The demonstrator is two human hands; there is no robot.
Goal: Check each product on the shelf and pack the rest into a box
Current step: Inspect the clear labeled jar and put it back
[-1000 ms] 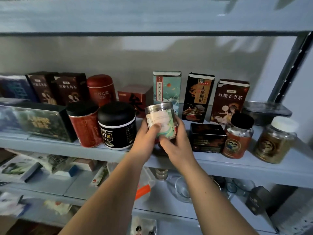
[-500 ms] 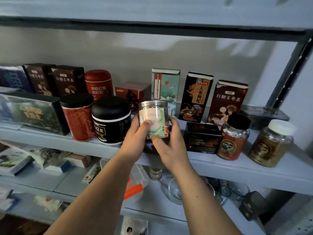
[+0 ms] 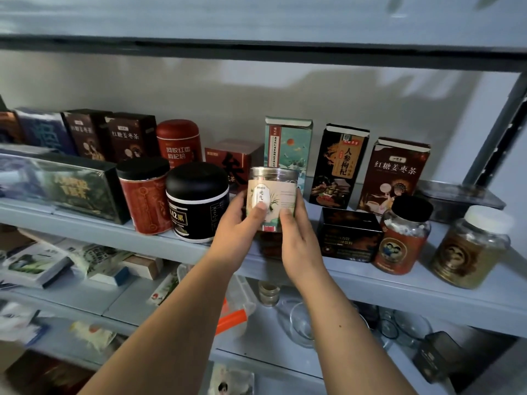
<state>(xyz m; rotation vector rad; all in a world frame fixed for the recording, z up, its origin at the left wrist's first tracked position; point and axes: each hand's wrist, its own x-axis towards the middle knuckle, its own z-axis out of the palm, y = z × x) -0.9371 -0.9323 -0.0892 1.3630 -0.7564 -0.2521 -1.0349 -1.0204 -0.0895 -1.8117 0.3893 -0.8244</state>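
We read 红糖姜枣茶 on the dark red box (image 3: 395, 178) at the right and again on the dark box (image 3: 128, 138) at the left, and 人参枸杞 on the black box (image 3: 339, 166) just beside the first. The red tin (image 3: 178, 143) says 阿胶红枣枸杞粉, the black jar (image 3: 196, 212) shows 12黑 — and on the clear jar (image 3: 272, 195) we make out 元气, the smaller print being too fine for us.

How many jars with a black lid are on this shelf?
3: a red jar and a black jar left of the held jar, and a clear jar on the right, beside a white-lidded jar. More may be hidden behind.
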